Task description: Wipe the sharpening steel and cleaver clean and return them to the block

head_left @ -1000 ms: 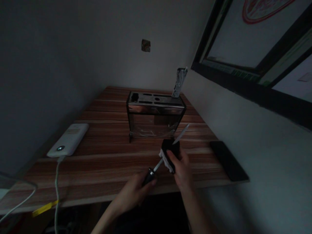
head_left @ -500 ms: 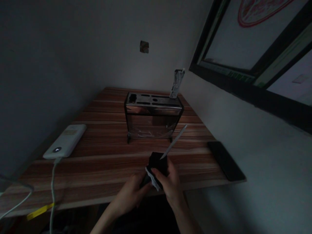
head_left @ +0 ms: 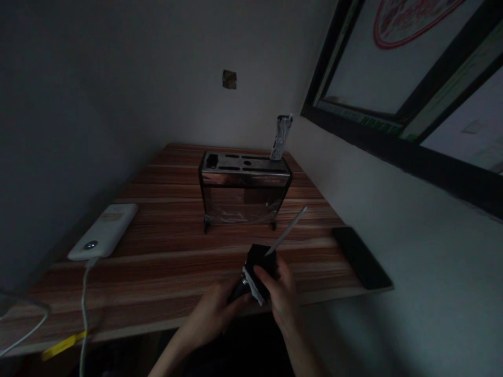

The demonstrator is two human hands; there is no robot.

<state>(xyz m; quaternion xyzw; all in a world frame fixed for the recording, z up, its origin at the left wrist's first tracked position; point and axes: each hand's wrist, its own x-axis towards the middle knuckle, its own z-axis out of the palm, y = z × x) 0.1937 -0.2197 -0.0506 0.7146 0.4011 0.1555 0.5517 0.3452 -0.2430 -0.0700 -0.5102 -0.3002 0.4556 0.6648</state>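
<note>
My left hand is closed round the dark handle of a knife, close to the front edge of the table. Its narrow pale blade points up and to the right, and a bit of bright metal shows where the handle begins. My right hand grips a black piece like a sleeve or folded cloth around the lower blade, thumb on top. A crumpled whitish scrap hangs along the near side of the black piece. Beyond the hands stands a knife block with a slotted metal top and clear-wrapped front.
A plastic-wrapped handle sticks up from the block's right end. On the wood-grain table lie a white power bank with a cable at left and a black phone at right. A framed window is on the right wall.
Both hands have shifted slightly to the right with the knife and the black piece. More of the metal by the handle now shows. The view has tilted a little.
</note>
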